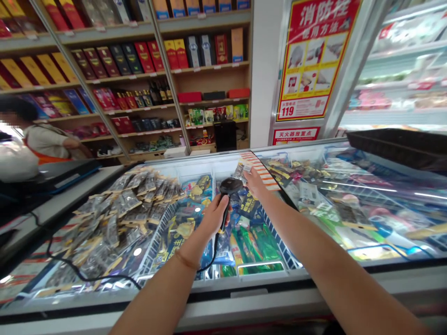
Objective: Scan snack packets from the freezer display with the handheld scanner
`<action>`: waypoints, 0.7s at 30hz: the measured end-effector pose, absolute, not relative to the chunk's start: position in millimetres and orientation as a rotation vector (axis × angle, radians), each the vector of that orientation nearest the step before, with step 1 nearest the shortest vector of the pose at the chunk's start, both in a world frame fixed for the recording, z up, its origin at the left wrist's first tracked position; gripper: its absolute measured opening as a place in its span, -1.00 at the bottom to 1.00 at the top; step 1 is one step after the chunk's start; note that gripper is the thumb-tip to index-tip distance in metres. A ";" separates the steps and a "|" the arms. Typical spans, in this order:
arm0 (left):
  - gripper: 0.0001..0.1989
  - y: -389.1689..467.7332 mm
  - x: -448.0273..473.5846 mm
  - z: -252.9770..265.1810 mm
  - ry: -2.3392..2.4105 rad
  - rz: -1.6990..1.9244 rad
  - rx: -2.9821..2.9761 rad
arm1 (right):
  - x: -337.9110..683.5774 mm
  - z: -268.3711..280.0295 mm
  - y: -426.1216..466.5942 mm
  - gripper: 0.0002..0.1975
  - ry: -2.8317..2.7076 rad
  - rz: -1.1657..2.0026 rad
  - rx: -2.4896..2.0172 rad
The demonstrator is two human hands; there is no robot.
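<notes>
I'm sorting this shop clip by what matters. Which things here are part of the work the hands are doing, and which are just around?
In hand:
left hand gripping the barcode scanner
right hand on a small packet in the open freezer

Just around:
clear packets in the left compartment
black crate
liquor shelves
red safety poster
another person at left
</notes>
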State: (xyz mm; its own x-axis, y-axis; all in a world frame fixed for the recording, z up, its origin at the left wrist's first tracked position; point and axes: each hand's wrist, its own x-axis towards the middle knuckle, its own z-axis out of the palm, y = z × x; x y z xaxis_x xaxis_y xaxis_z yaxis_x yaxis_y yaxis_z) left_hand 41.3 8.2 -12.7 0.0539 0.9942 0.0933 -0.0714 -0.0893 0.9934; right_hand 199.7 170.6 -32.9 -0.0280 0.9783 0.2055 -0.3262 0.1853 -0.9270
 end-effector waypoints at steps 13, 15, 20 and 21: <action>-0.32 3.6 45.7 -9.8 1.030 1.177 1.243 | 204.9 -21.9 161.5 -0.69 -0.973 1.362 -0.740; -0.31 4.1 45.5 -10.5 1.019 1.169 1.244 | 205.1 -21.7 161.5 -0.66 -0.975 1.354 -0.736; -0.32 5.5 44.2 -11.8 1.013 1.148 1.268 | 204.7 -26.0 166.2 -0.60 -1.022 1.316 -0.760; -0.31 5.7 43.9 -12.1 1.013 1.149 1.272 | 204.3 -28.0 168.0 -0.60 -1.015 1.316 -0.744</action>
State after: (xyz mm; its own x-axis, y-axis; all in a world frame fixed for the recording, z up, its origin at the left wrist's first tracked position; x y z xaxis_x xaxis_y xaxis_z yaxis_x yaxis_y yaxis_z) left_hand 43.9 5.7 -12.1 0.1672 0.9844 0.0547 -0.0693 -0.0436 0.9966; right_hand 204.3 168.0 -28.0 -0.0394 0.9843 0.1719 -0.4161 0.1402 -0.8985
